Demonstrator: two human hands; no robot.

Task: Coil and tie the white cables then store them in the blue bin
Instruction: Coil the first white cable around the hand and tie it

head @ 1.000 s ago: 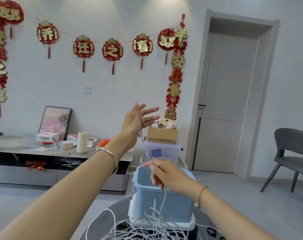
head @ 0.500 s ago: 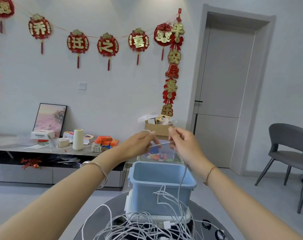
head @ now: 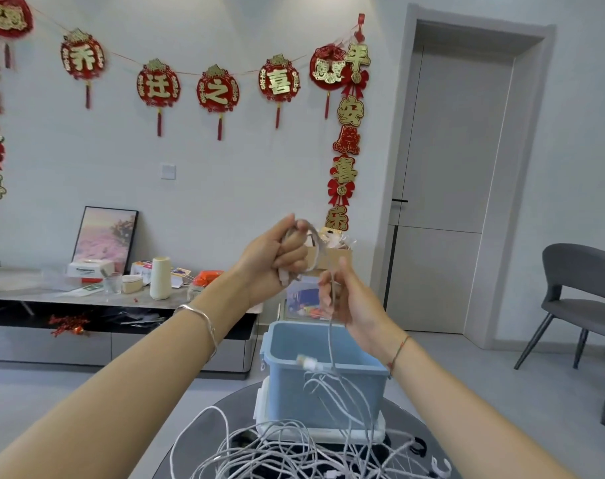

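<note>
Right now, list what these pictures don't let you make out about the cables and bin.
Head view only.
Turns of thin white cable round the left hand: motion blur and curled fingers hide the count.
Inside the light blue plastic bin: its near wall hides the bottom.
Tangled pile of white cables: cut off by the bottom edge.

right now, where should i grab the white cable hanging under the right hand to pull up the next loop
Pinch the straight stretch of the white cable just below the right hand, above the blue bin, coming from the right. There it hangs free and near vertical. Lower down it joins the tangle, and the left hand grips the coiled part.
</note>
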